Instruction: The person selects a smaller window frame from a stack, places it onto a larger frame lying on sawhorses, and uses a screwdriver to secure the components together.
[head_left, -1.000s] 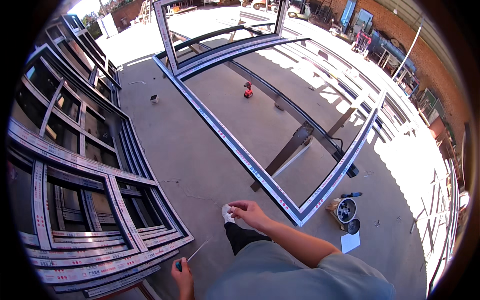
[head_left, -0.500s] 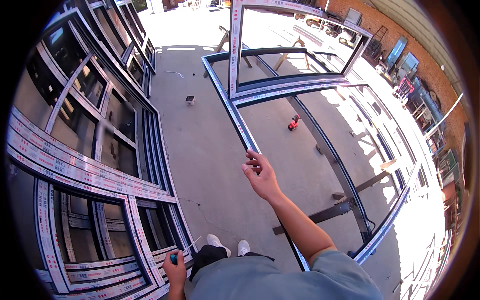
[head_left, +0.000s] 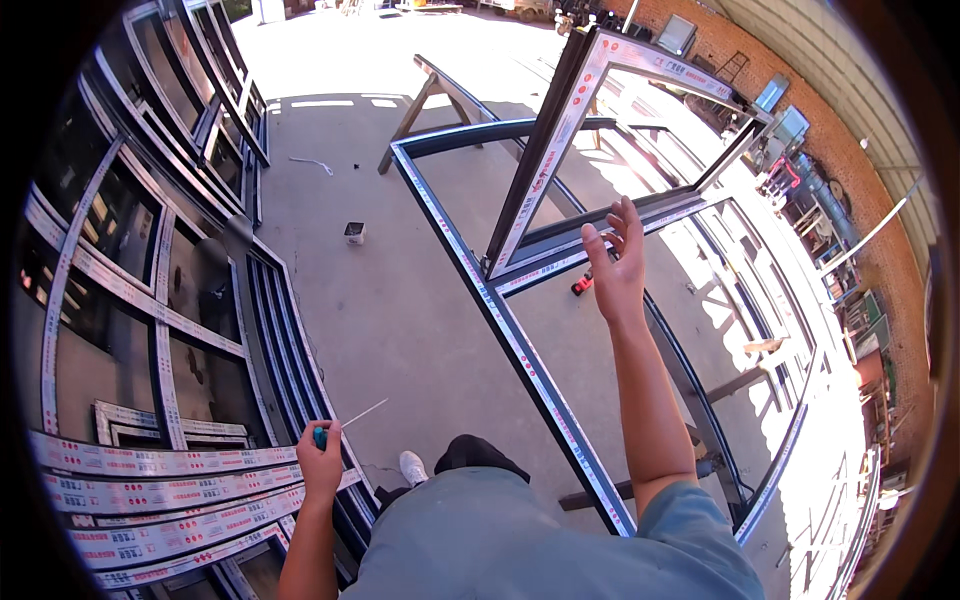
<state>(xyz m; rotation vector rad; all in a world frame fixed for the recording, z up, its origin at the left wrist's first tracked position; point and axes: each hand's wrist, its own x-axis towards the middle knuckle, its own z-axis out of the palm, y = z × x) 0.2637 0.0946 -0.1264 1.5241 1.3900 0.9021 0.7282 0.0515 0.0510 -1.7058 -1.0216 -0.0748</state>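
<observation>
My left hand (head_left: pixel 320 462) is closed round the teal handle of a screwdriver (head_left: pixel 364 412), whose long thin shaft points forward and right. My right hand (head_left: pixel 620 275) is raised with its fingers apart and slightly curled, holding nothing. It is nearest to the lower edge of a window sash (head_left: pixel 560 165), and whether it touches is hard to tell. That sash stands up from the crossbar of a large window frame (head_left: pixel 540 385), which lies flat at about waist height. Printed protective film covers both.
Stacked window frames (head_left: pixel 170 460) lean along my left. Trestles (head_left: pixel 425 105) hold up the large frame. Under it a red power tool (head_left: pixel 582 284) sits on the concrete floor. A small white bucket (head_left: pixel 354 233) stands farther ahead. Tools and scrap line the brick wall (head_left: pixel 690 25) at right.
My right hand has moved forward from the frame's side rail toward the sash. The left hand has come up with the screwdriver. I have stepped forward, and the sash now shows more edge-on.
</observation>
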